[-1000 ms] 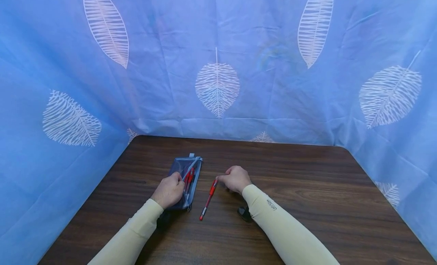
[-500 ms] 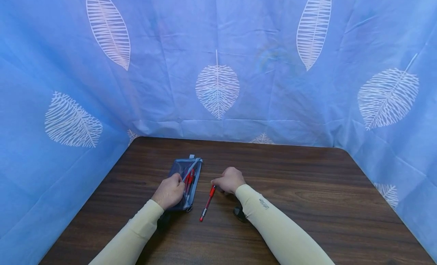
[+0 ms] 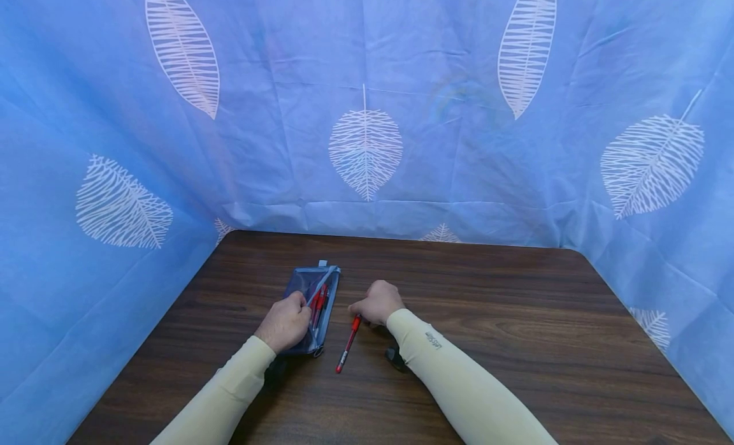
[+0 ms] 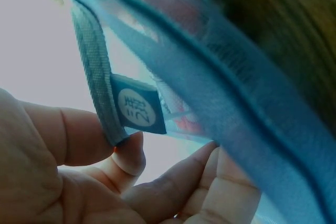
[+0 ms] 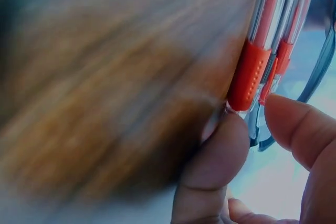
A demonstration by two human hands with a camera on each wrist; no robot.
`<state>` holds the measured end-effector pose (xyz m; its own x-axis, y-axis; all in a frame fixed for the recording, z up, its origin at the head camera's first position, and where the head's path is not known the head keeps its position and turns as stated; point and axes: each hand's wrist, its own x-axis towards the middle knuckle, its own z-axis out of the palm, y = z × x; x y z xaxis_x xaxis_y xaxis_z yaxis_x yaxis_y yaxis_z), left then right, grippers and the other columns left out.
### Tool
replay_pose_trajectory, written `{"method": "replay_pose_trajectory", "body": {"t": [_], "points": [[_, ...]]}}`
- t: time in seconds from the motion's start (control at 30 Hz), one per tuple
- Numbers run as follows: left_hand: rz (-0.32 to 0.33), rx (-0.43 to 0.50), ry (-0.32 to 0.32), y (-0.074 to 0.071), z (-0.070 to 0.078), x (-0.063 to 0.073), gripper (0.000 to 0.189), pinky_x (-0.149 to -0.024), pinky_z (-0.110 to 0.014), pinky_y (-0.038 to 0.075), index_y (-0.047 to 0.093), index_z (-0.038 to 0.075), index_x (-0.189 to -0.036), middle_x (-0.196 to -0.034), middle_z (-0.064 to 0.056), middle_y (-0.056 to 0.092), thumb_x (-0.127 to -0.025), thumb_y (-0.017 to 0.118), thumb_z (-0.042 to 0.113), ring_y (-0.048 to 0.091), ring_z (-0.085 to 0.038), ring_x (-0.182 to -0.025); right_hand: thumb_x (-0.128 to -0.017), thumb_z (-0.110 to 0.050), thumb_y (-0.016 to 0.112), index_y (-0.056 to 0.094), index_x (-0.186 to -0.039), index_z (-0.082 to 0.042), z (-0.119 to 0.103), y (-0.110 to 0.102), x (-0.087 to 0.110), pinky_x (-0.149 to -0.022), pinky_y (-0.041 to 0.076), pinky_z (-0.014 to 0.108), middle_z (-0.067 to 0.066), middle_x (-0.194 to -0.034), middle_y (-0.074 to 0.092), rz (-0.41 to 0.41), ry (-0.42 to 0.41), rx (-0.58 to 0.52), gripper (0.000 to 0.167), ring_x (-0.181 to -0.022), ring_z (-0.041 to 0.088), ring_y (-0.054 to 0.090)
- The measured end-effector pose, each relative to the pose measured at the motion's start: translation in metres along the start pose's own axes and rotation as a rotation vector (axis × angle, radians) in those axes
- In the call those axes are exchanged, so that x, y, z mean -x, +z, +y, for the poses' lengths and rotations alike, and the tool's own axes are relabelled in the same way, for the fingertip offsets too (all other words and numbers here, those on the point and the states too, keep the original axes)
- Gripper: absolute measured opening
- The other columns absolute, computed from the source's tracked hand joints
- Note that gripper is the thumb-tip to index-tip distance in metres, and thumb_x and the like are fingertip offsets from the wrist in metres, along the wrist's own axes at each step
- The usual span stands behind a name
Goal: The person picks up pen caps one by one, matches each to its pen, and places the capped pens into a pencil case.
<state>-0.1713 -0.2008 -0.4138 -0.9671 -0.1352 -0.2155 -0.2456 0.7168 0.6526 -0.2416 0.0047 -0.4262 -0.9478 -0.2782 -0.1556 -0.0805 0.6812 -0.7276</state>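
Observation:
A see-through blue-grey mesh pencil case point(image 3: 298, 279) lies left of centre with its zip side parted. Several red pens point(image 3: 317, 303) show inside it. My left hand point(image 3: 285, 320) pinches the zip edge between thumb and forefinger, beside a small dark label point(image 4: 137, 106). Right of the case, one red pen point(image 3: 348, 345) slants over the table, its lower end toward me. At its upper end my right hand point(image 3: 380, 303) pinches it with the fingertips. In the right wrist view the pen's red grip point(image 5: 249, 74) sits just beyond the forefinger and thumb; the exact contact is partly hidden.
The dark wood-grain table point(image 3: 516, 317) has rounded far corners. A blue curtain point(image 3: 459, 152) with white leaf prints hangs behind it and along both sides. A small black object point(image 3: 395, 359), seemingly the wrist camera, shows under my right forearm.
My right hand has shifted left and slightly toward me, and the upper end of the loose red pen has come a little nearer. My left hand keeps its hold on the pencil case.

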Motion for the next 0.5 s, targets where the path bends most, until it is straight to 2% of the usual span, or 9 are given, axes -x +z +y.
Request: {"method": "replay_pose_trajectory", "body": {"t": [0.23, 0.5], "points": [[-0.011, 0.008, -0.010, 0.000, 0.000, 0.000, 0.020, -0.055, -0.031, 0.049, 0.055, 0.011, -0.110, -0.086, -0.009, 0.058, -0.103, 0.047, 0.028, 0.056, -0.021, -0.069, -0.082, -0.027, 0.080, 0.054, -0.050, -0.014, -0.007, 0.009, -0.006, -0.041, 0.043, 0.025, -0.001, -0.045, 0.053, -0.017, 0.004, 0.067, 0.043, -0.040, 0.013, 0.053], [-0.023, 0.005, -0.018, -0.001, 0.001, -0.001, 0.021, -0.056, -0.031, 0.049, 0.055, 0.011, -0.110, -0.087, -0.009, 0.058, -0.104, 0.047, 0.029, 0.057, -0.021, -0.069, -0.082, -0.027, 0.082, 0.050, -0.048, -0.015, -0.016, 0.015, -0.008, -0.040, 0.039, 0.025, -0.003, -0.042, 0.049, 0.002, -0.012, 0.132, 0.048, -0.038, 0.012, 0.049]]}}
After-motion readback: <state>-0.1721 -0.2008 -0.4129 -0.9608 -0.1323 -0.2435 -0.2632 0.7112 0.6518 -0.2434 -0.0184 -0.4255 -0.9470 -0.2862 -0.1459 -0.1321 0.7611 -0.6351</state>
